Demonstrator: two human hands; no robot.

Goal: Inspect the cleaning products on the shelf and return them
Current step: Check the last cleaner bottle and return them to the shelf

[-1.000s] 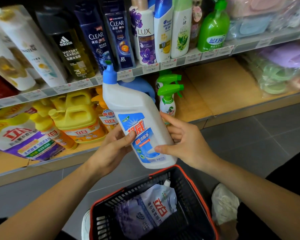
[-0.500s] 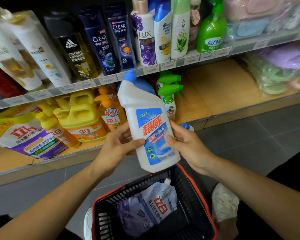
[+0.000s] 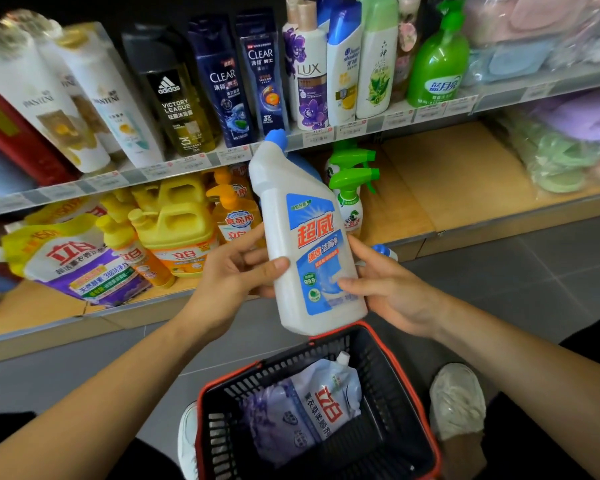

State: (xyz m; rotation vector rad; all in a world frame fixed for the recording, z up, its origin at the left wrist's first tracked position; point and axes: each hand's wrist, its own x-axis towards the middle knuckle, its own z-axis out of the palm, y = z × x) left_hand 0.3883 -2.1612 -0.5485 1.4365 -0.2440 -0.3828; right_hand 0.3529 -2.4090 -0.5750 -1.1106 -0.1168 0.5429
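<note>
A white toilet-cleaner bottle (image 3: 302, 237) with a blue angled cap and a blue label is held upright in front of the lower shelf (image 3: 465, 223), label toward me. My left hand (image 3: 232, 275) grips its left side, thumb across the front. My right hand (image 3: 385, 285) holds the right side, fingers curled behind and thumb on the label. The bottle hangs just above a shopping basket (image 3: 426, 410).
The black basket with a red rim holds a purple and white refill pouch (image 3: 312, 407). Green spray bottles (image 3: 352, 192) and yellow detergent jugs (image 3: 177, 223) stand on the lower shelf. Shampoo bottles (image 3: 264, 74) line the upper shelf. White shoes (image 3: 458, 400) flank the basket.
The bottle has tilted more upright and shifted right, its label turning to face me. Both hands kept their hold on it.
</note>
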